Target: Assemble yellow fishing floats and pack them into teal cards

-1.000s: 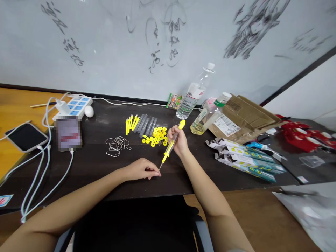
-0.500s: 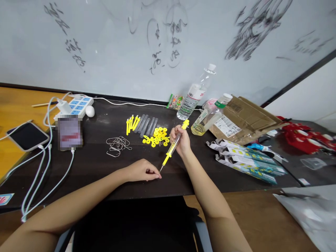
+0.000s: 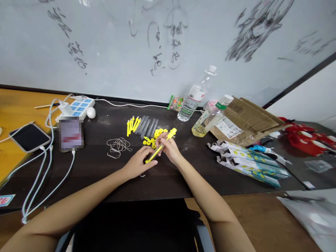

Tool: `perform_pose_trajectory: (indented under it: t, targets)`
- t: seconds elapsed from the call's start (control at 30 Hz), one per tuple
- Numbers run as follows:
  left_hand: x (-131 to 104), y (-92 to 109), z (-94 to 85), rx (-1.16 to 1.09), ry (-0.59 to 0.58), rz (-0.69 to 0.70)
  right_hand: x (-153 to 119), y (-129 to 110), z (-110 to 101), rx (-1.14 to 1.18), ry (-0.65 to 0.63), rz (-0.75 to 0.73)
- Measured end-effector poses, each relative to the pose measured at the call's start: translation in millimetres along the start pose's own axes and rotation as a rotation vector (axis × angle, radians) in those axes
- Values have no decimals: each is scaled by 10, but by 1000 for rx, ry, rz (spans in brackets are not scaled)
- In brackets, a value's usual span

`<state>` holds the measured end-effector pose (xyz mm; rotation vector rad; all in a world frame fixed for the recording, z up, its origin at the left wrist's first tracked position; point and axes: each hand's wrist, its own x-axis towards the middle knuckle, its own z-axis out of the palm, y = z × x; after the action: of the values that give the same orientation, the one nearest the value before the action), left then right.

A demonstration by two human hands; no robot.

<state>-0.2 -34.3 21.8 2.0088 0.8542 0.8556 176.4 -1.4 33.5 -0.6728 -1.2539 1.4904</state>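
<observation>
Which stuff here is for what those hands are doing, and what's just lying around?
Probably for the job:
- held yellow tool
- yellow sticks
- clear tubes
- yellow rings
- maybe the bent wires

Seemingly just lying about:
- black-screened phone
- power strip
- snack packet
- water bottle
- cardboard

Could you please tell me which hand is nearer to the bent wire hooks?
Left: the left hand is just right of the bent wire hooks; the right hand is farther right, beyond the left hand.
</observation>
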Motion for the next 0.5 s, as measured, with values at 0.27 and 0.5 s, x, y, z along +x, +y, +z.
perform_pose_trajectory:
  t: [0.27,0.5]
  targets:
    - [-33,-42,73,-253,-2,-143,15,35,-57,-43,5,32]
    - [6,-75,20,-344,93,-174,65,12,-160,-67,146,-52]
